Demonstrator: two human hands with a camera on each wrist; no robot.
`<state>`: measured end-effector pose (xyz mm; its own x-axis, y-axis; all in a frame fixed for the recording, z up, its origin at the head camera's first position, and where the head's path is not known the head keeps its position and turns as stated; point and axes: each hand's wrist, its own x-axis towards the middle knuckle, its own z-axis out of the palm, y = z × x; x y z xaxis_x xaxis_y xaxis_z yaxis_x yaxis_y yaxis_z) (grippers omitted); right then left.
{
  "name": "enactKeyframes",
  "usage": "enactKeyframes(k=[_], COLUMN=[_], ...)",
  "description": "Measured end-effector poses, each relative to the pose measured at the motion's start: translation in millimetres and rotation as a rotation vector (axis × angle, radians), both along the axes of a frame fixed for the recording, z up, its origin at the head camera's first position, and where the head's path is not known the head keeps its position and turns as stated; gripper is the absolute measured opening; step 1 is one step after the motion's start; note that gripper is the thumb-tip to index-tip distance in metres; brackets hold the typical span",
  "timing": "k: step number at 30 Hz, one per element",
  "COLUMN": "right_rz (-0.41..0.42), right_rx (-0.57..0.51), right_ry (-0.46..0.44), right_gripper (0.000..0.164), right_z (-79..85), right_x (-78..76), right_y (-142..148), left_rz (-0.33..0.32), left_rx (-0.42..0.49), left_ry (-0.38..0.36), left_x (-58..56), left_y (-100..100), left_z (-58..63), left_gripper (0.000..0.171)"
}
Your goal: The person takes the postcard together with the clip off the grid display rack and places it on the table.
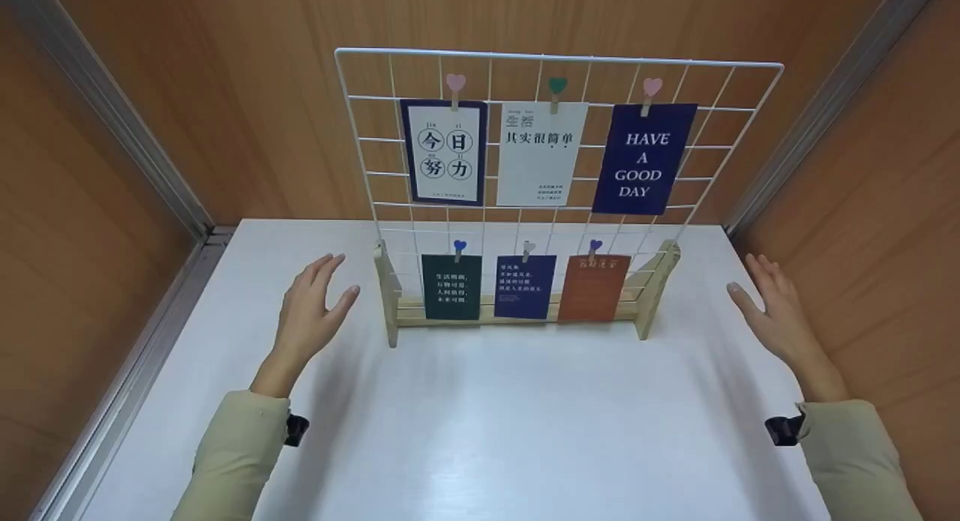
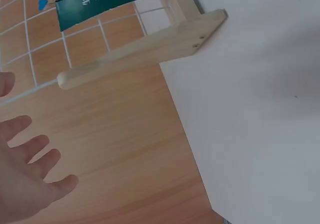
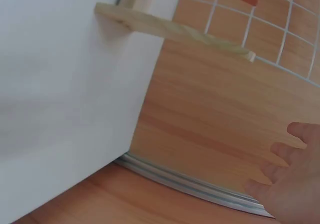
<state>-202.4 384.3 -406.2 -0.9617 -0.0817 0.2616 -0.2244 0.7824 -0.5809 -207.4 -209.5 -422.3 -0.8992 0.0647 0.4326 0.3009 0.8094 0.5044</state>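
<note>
A white wire grid panel (image 1: 559, 56) stands in a wooden base (image 1: 517, 321) toward the back of the table. Three cards hang in its upper row: a white card with a navy border (image 1: 448, 184), a white card (image 1: 536, 169) and a navy "HAVE A GOOD DAY" card (image 1: 656, 120). Below them hang a green card (image 1: 452, 287), a blue card (image 1: 525, 287) and an orange card (image 1: 592, 290). Small heart-topped clothespins (image 1: 557, 86) hold the cards. My left hand (image 1: 307, 311) hovers left of the base, fingers apart, holding nothing. To the right, my right hand (image 1: 776, 318) is likewise spread and holds nothing.
The white table (image 1: 525, 423) fills the space between wood-grain panels (image 1: 225, 94) at the back and both sides. Metal strips (image 1: 127, 116) run along the panel corners. Black wrist cameras (image 1: 784, 430) sit at both sleeve cuffs.
</note>
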Motion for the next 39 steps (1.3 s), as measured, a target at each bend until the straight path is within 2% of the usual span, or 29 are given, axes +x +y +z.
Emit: enactKeyframes(k=[8, 13, 18, 21, 27, 31, 39], right_rz=[-0.018, -0.018, 0.083, 0.139, 0.152, 0.147, 0.143], right_rx=[-0.259, -0.418, -0.762, -0.898, -0.947, -0.901, -0.783], right_ry=[0.048, 0.050, 0.028, 0.034, 0.049, 0.054, 0.021], right_gripper=[0.050, 0.044, 0.039, 0.036, 0.033, 0.033, 0.032], right_z=[23.1, 43.0, 62.0, 72.0, 86.5, 93.8, 109.5], right_x=[-0.8, 0.4, 1.2, -0.4, -6.0, -8.9, -15.3], right_y=[-16.9, -32.0, -48.3, -57.8, -75.0, -85.6, -106.4], left_rz=[-0.045, -0.080, -0.107, -0.122, -0.131, -0.124, -0.122], left_rx=[0.263, 0.340, 0.391, 0.425, 0.455, 0.452, 0.414], left_ry=[0.007, 0.026, 0.020, 0.006, -0.014, -0.033, -0.017], left_x=[-2.8, -5.4, -8.0, -9.4, -12.6, -15.8, -25.8], left_y=[18.7, 27.0, 32.3, 34.8, 40.4, 45.2, 52.8], left_z=[27.9, 44.8, 54.5, 58.1, 63.4, 67.0, 72.7], left_gripper=[0.039, 0.037, 0.035, 0.035, 0.034, 0.034, 0.035])
